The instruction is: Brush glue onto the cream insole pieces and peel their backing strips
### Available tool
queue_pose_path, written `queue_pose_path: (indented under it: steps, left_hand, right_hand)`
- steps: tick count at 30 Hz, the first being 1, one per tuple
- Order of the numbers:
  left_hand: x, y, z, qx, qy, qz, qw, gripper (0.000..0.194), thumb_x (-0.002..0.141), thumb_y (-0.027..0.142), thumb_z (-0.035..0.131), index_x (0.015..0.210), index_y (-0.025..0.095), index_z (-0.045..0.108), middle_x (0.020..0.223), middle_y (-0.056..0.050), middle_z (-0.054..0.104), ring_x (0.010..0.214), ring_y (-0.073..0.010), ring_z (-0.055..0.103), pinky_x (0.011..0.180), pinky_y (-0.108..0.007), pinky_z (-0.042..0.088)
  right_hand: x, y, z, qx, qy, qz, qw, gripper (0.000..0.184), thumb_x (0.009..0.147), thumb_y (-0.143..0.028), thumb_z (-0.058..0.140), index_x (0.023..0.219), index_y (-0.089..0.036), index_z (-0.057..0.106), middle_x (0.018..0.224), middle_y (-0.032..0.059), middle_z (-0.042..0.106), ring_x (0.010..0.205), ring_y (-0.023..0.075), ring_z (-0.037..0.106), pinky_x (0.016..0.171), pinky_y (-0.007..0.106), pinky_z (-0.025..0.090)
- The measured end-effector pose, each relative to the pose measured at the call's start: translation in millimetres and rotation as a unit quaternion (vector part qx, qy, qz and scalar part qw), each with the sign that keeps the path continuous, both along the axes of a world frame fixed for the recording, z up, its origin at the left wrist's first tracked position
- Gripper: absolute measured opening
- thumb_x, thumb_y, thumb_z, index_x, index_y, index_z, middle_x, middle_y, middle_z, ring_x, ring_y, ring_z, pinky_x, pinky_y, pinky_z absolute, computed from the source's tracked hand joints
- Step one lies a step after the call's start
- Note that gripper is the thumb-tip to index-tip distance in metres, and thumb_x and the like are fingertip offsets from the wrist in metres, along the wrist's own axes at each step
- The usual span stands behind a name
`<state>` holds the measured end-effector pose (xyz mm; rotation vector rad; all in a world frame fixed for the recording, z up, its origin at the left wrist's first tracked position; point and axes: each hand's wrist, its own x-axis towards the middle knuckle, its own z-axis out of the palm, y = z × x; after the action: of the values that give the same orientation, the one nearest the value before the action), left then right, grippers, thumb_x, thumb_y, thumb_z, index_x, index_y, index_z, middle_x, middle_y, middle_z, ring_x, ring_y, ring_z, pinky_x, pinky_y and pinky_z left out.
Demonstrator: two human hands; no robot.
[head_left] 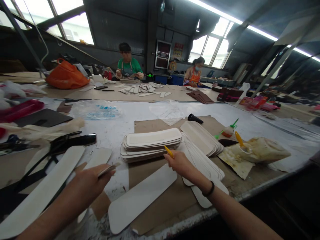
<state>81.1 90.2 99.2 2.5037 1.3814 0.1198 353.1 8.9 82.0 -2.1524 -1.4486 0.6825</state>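
Observation:
My right hand (178,162) is closed round a tool with a yellow handle (169,151), whose working end is hidden. It hovers over the upper end of a long white panel with rounded corners (142,199), which lies slantwise on brown board. My left hand (96,181) is closed on a thin pale flat piece (109,169), seen nearly edge-on, its kind unclear. Beyond my hands sits a neat stack of white panels (151,143). More panels (201,140) fan out to the right. Under my left arm lies another long white panel (47,190).
At right are a stained yellowish bag (268,150) with a yellow handle (239,139) upright beside it, and a small green-tipped bottle (229,131). A black cylinder (195,118) lies behind the panels. Two people (130,66) work across the table, near an orange bag (67,75).

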Motion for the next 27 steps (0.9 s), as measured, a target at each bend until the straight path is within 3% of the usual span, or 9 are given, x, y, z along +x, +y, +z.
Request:
queue_pose_path:
  steps: [3,5,10,12,16,18,21,27]
  left_hand:
    - [15,-14,-17.4,-0.025,0.001,-0.008,1.000,0.027,0.086,0.031,0.034,0.069,0.022,0.053,0.065,-0.002,0.063,0.066,-0.0188,0.060,0.061,-0.026,0.038]
    - [29,-19,-21.4,-0.032,-0.002,-0.013,0.999,0.025,0.086,0.030,0.036,0.070,0.022,0.053,0.066,-0.001,0.063,0.067,-0.0178,0.061,0.061,-0.024,0.039]
    - [51,-23,-10.4,-0.012,-0.005,-0.008,1.000,0.022,0.088,0.030,0.038,0.084,0.024,0.059,0.074,-0.002,0.067,0.075,-0.0183,0.064,0.067,-0.024,0.042]
    - [58,-21,-1.8,0.013,-0.004,0.012,1.000,0.025,0.089,0.030,0.037,0.102,0.024,0.058,0.079,-0.005,0.069,0.079,-0.0219,0.065,0.069,-0.027,0.044]
    - [77,-12,11.7,0.064,0.004,0.029,0.998,0.043,0.089,0.032,0.037,0.131,0.023,0.040,0.089,-0.012,0.069,0.080,-0.0306,0.066,0.068,-0.037,0.047]
    - [88,-5,11.8,0.067,0.008,0.017,0.998,0.049,0.087,0.028,0.039,0.135,0.023,0.034,0.086,-0.013,0.070,0.078,-0.0309,0.066,0.066,-0.038,0.048]
    - [98,6,3.6,0.050,0.013,0.001,0.999,0.050,0.083,0.022,0.041,0.133,0.022,0.037,0.082,-0.012,0.070,0.076,-0.0291,0.067,0.066,-0.037,0.049]
    - [99,13,-11.0,0.047,0.016,-0.005,0.999,0.049,0.083,0.024,0.039,0.132,0.022,0.038,0.081,-0.014,0.070,0.075,-0.0298,0.067,0.064,-0.038,0.049]
  right_hand:
    - [-8,16,-13.1,-0.041,0.137,-0.057,0.988,0.024,0.086,-0.021,0.047,0.065,-0.014,0.055,0.051,-0.0020,0.055,0.036,0.0067,0.044,0.040,0.020,0.035]
    - [-16,23,-19.2,-0.055,0.223,-0.091,0.969,0.022,0.088,-0.022,0.047,0.070,-0.012,0.056,0.054,-0.0035,0.055,0.036,0.0047,0.043,0.037,0.018,0.034]
    - [-33,31,-25.1,-0.060,0.374,-0.180,0.908,0.018,0.089,-0.029,0.051,0.092,-0.012,0.057,0.075,-0.0016,0.059,0.053,0.0064,0.053,0.046,0.019,0.045]
    - [-39,33,-26.7,-0.050,0.408,-0.211,0.887,0.018,0.089,-0.029,0.051,0.095,-0.012,0.057,0.078,-0.0006,0.059,0.055,0.0070,0.054,0.047,0.020,0.047]
    - [-47,34,-29.1,-0.011,0.447,-0.255,0.857,0.015,0.089,-0.026,0.051,0.091,-0.012,0.056,0.069,-0.0034,0.057,0.048,0.0053,0.052,0.042,0.017,0.044]
    - [-50,33,-29.4,0.012,0.459,-0.267,0.847,0.009,0.089,-0.022,0.051,0.086,-0.013,0.053,0.059,-0.0055,0.054,0.042,0.0056,0.051,0.038,0.016,0.042]
    - [-51,29,-29.7,0.035,0.476,-0.278,0.834,0.010,0.086,-0.017,0.053,0.078,-0.016,0.046,0.049,-0.0062,0.053,0.036,0.0076,0.052,0.034,0.016,0.042]
    - [-50,29,-30.1,0.056,0.498,-0.307,0.809,0.012,0.085,-0.013,0.053,0.075,-0.015,0.047,0.047,-0.0063,0.052,0.034,0.0059,0.048,0.033,0.015,0.041]
